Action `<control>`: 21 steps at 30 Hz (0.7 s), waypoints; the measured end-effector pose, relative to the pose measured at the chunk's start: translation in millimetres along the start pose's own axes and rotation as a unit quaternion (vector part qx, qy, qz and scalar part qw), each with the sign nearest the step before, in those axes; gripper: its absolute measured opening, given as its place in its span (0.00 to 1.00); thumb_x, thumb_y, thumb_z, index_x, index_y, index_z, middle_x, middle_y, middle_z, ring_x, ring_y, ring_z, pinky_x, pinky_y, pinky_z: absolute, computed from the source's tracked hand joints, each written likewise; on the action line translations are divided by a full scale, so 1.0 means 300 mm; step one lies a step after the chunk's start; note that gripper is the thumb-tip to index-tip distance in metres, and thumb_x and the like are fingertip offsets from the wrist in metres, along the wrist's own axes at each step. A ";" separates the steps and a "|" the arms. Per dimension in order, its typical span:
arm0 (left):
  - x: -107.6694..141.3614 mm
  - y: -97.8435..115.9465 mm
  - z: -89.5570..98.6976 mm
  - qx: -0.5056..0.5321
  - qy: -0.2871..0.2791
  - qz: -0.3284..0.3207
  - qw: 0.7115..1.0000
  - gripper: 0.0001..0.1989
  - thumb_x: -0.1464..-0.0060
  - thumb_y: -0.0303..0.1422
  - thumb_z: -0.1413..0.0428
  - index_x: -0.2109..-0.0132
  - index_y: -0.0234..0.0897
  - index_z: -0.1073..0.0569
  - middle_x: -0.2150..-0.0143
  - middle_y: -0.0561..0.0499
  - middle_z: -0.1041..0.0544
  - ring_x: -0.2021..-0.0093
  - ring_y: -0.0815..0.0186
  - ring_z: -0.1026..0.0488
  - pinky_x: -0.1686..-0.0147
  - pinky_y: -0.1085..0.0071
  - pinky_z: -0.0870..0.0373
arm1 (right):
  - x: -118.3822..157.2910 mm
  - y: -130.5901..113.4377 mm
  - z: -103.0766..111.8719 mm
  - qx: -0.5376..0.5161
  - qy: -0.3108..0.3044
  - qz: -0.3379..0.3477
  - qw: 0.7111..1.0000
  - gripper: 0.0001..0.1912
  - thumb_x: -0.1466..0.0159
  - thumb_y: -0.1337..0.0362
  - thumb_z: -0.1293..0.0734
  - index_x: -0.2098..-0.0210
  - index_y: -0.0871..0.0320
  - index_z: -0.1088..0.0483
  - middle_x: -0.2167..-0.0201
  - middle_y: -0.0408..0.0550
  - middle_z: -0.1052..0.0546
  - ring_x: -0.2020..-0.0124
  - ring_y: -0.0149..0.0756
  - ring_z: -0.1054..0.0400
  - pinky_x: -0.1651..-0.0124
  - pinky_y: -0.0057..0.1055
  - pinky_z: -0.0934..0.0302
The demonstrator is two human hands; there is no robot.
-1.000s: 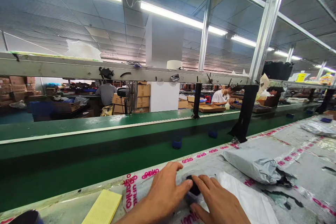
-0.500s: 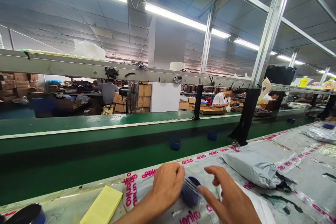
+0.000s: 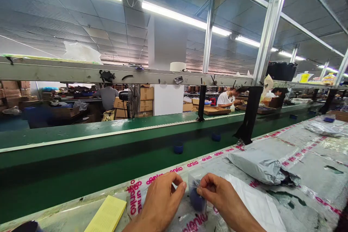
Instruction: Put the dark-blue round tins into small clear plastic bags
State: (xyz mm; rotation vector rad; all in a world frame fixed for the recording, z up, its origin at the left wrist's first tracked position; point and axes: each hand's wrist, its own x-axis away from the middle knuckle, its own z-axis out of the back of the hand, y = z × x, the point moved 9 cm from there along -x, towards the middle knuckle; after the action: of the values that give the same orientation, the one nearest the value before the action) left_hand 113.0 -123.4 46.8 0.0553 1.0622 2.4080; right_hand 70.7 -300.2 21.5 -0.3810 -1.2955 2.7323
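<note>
A dark blue round container (image 3: 197,200) sits inside a clear plastic bag (image 3: 193,180) on the covered bench in front of me. My right hand (image 3: 217,192) pinches the bag film between thumb and fingers at the container's upper right side. Just left of the bag is my left hand (image 3: 163,199), its fingers loosely curled with a gap showing between thumb and forefinger. I see nothing held in it. A stack of yellow paper slips (image 3: 107,213) lies to the left of that hand. Another dark round container (image 3: 28,226) is partly cut off at the bottom left.
Beyond the bench runs a green conveyor belt (image 3: 108,168) carrying blue containers (image 3: 178,148). A grey-white plastic package (image 3: 255,166) and white bags (image 3: 252,199) lie to the right. A black-wrapped post (image 3: 248,116) rises at the bench edge. People (image 3: 224,98) sit across the belt.
My left hand has loosened from the film and moved slightly left and down. My right hand, spread before, has closed on the bag film. The view has shifted slightly.
</note>
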 end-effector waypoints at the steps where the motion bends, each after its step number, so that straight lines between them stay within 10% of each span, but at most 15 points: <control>1: 0.005 -0.007 -0.014 0.005 -0.013 0.004 1.000 0.11 0.41 0.41 0.46 0.59 0.42 0.23 0.61 0.51 0.20 0.61 0.59 0.25 0.62 0.66 0.37 | 0.000 0.000 0.012 -0.009 -0.003 -0.007 1.000 0.07 0.38 0.60 0.36 0.70 0.54 0.31 0.75 0.41 0.24 0.72 0.37 0.29 0.70 0.29 0.41; 7: 0.022 0.006 -0.053 -0.008 -0.043 -0.017 0.999 0.13 0.43 0.39 0.45 0.52 0.43 0.25 0.56 0.50 0.21 0.57 0.56 0.26 0.56 0.61 0.34 | 0.047 -0.033 0.146 0.071 0.111 -0.010 0.991 0.24 0.34 0.45 0.40 0.47 0.53 0.32 0.65 0.44 0.23 0.72 0.38 0.30 0.65 0.35 0.38; 11: 0.038 0.023 -0.027 -0.003 -0.036 -0.028 0.999 0.13 0.42 0.39 0.47 0.52 0.44 0.26 0.57 0.50 0.21 0.59 0.57 0.26 0.57 0.63 0.33 | 0.073 -0.050 0.063 0.164 0.054 0.006 0.985 0.35 0.42 0.52 0.30 0.38 0.52 0.37 0.40 0.55 0.31 0.58 0.45 0.26 0.56 0.39 0.36; 16: 0.076 0.033 -0.013 0.009 -0.044 -0.064 0.997 0.12 0.41 0.42 0.49 0.55 0.45 0.26 0.57 0.50 0.22 0.58 0.59 0.26 0.61 0.66 0.31 | 0.061 -0.038 -0.010 0.115 0.030 0.002 0.993 0.07 0.39 0.61 0.33 0.63 0.53 0.24 0.63 0.47 0.22 0.61 0.43 0.27 0.60 0.35 0.42; 21: 0.094 0.015 0.000 0.020 -0.053 -0.084 0.995 0.10 0.42 0.43 0.47 0.60 0.45 0.26 0.58 0.51 0.22 0.60 0.60 0.26 0.62 0.69 0.29 | 0.031 -0.027 0.013 0.037 0.048 -0.005 0.998 0.06 0.40 0.63 0.32 0.72 0.55 0.25 0.75 0.43 0.23 0.70 0.37 0.31 0.68 0.31 0.48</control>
State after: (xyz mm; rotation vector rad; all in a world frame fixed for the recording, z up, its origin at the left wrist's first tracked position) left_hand 86.4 -112.8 45.5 0.1029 1.0245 2.2074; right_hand 60.6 -296.2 28.3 -0.4897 -1.1668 2.7081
